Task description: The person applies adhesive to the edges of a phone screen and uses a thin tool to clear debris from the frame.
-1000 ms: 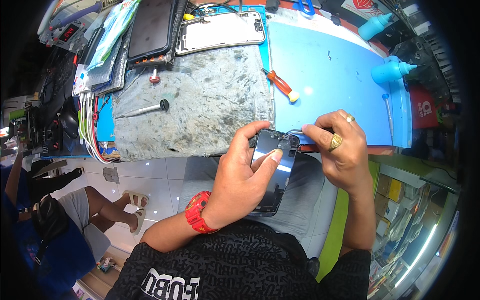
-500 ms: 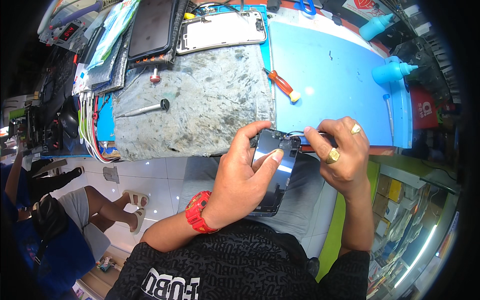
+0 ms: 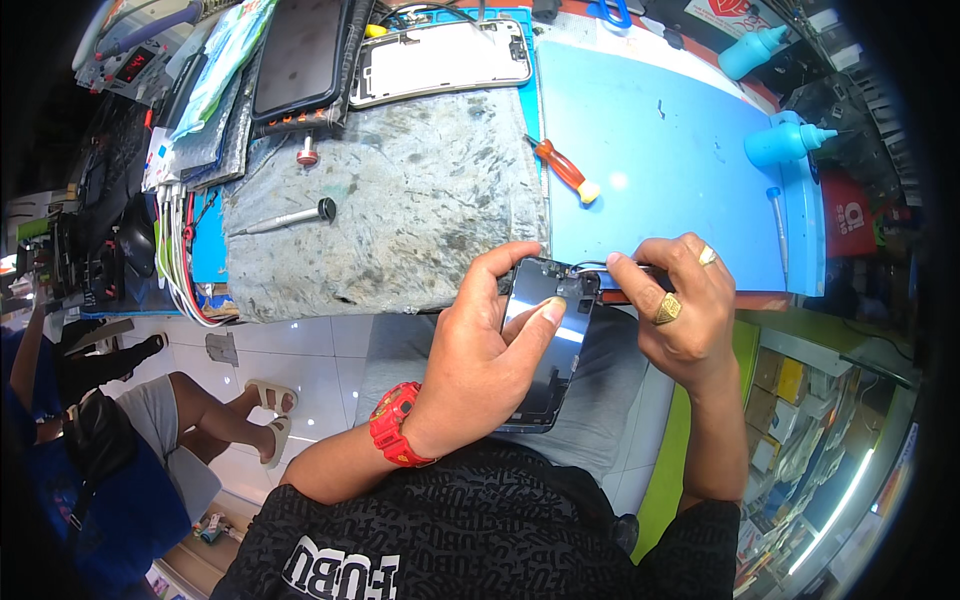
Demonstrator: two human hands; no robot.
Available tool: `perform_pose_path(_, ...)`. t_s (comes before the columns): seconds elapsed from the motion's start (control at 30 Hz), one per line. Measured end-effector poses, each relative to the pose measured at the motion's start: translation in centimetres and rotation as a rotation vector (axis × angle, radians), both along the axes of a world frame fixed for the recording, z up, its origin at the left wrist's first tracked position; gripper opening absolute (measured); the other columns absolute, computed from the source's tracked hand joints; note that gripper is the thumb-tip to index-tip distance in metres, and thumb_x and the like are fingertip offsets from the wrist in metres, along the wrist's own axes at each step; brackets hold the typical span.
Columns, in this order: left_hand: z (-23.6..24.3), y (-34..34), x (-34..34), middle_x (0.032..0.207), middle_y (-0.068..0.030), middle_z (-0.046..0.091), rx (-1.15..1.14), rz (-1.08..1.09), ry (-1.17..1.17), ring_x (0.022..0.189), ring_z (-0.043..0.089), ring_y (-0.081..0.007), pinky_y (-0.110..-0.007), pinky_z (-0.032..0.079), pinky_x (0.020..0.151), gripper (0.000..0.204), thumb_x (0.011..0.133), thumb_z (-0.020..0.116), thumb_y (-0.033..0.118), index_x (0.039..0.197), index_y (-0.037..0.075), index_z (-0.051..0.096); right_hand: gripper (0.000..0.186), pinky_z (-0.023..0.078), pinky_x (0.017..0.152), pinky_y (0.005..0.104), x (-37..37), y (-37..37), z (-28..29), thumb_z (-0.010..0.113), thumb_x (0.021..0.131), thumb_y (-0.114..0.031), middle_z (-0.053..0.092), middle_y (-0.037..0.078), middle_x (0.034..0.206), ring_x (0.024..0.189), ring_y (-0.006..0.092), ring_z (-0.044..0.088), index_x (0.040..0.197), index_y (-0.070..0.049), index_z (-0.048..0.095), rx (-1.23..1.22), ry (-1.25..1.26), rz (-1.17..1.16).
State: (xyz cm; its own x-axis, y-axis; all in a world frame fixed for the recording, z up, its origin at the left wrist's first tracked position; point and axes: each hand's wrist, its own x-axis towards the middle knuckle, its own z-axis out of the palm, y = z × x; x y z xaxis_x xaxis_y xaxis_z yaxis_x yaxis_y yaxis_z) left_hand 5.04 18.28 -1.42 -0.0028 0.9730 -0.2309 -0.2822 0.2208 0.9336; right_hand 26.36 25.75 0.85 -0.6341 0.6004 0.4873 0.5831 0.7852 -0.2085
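In my left hand (image 3: 485, 355) is a dark phone screen assembly (image 3: 540, 375), held upright over my lap with the thumb across its back. My right hand (image 3: 680, 310), with gold rings on two fingers, grips curved metal tweezers (image 3: 592, 265) whose tip is at the small parts along the assembly's top edge; exactly what it touches is too small to tell. Just beyond lie a grey stained cloth (image 3: 380, 210) with a silver screwdriver (image 3: 280, 221), and a light blue mat (image 3: 670, 170) with an orange-handled screwdriver (image 3: 563, 172).
A dark phone (image 3: 300, 60), a white phone frame (image 3: 440, 62) and white cables (image 3: 175, 250) crowd the bench's back and left. Blue bottles (image 3: 780, 143) stand at the right, near a glass display case (image 3: 800, 450). Another person (image 3: 170, 420) sits at the lower left.
My right hand shifted slightly down and right from a second ago, with the tweezers staying at the assembly's top. Since half a second ago little has moved.
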Motion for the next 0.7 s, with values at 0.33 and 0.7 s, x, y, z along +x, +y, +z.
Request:
perform_pose_path(0.33, 0.03, -0.01, -0.05, 0.108, -0.0114, 0.074, -0.005, -0.012, 0.016, 0.095, 0.067, -0.0063, -0.025, 0.055, 0.075, 0.049, 0.106, 0.066, 0.001, 0.150, -0.004, 0.045, 0.040, 0.046, 0.060, 0.0382, 0.01, -0.05, -0.14, 0.075, 0.075, 0.003, 0.064, 0.007, 0.089, 0.071, 0.0241, 0.061, 0.113, -0.011, 0.078, 0.000, 0.013, -0.003)
perform_pose_path(0.7, -0.15, -0.02, 0.10, 0.103, -0.0105, 0.076, -0.004, 0.005, 0.019, 0.094, 0.069, -0.0070, -0.024, 0.055, 0.075, 0.050, 0.105, 0.067, 0.003, 0.149, -0.003, 0.046, 0.040, 0.046, 0.061, 0.0384, 0.02, -0.10, -0.20, 0.075, 0.075, 0.001, 0.064, 0.007, 0.089, 0.071, 0.0243, 0.060, 0.114, -0.011, 0.078, 0.003, 0.009, -0.009)
